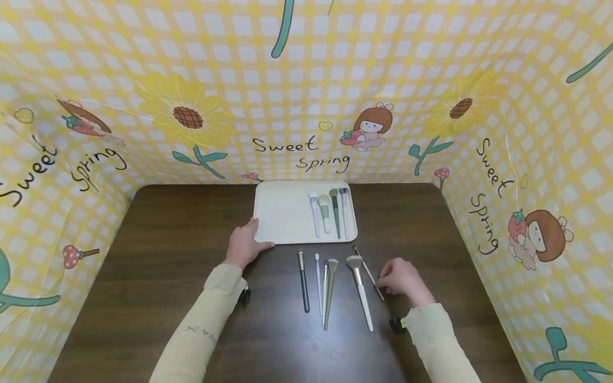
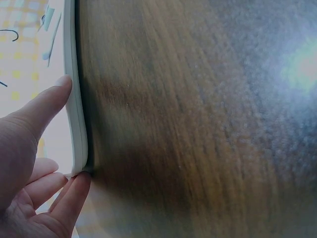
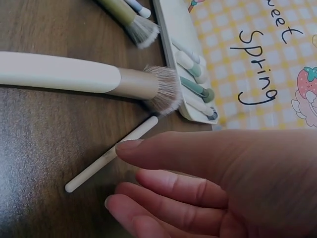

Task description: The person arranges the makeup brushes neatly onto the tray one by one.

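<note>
In the head view my left hand point(image 1: 243, 246) holds the front left corner of a white tray point(image 1: 280, 213). The left wrist view shows its thumb point(image 2: 54, 96) on the tray's front rim and the fingertips at the corner. My right hand point(image 1: 399, 277) is low over a thin makeup brush point(image 1: 369, 271) lying slantwise on the table. In the right wrist view the thumb tip overlaps the thin handle point(image 3: 94, 168), with a gap between thumb and loosely bent fingers point(image 3: 168, 203). Beside it lies a large white-handled makeup brush point(image 1: 361, 298) with a fluffy head.
Several makeup brushes lie side by side on the tray's right part, one with a green handle point(image 1: 336, 215). On the dark wooden table point(image 1: 191, 213), more lie in front of the tray, including a black-handled brush point(image 1: 304, 284) and an olive brush point(image 1: 329, 298). A yellow checked sheet point(image 1: 287, 96) surrounds the table.
</note>
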The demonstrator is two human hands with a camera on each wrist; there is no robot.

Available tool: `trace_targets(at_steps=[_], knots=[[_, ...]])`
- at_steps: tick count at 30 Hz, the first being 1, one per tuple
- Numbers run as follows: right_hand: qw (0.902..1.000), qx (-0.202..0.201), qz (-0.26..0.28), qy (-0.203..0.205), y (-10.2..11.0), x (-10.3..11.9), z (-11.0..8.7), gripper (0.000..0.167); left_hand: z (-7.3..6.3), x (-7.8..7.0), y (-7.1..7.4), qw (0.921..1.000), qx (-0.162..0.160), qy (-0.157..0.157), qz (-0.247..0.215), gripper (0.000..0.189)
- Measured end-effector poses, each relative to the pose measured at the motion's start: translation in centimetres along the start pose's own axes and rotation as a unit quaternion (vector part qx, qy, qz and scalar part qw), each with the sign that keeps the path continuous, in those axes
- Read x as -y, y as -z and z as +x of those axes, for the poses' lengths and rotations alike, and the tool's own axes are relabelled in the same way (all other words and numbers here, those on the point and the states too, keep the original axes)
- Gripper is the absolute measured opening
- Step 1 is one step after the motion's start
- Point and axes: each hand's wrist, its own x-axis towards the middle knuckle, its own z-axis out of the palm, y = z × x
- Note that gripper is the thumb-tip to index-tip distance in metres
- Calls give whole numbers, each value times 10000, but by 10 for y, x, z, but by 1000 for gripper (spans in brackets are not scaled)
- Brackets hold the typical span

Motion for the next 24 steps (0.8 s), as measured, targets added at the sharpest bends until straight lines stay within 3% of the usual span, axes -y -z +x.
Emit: trace_targets(at_steps=[8, 24], knots=[[9999, 75, -23, -125, -4, -3, 0, 15, 0, 0, 1, 10000, -5, -5, -17, 91], [9997, -201, -115, 68, -14, -6, 4, 15, 0, 2, -2, 10000, -42, -25, -4, 91]])
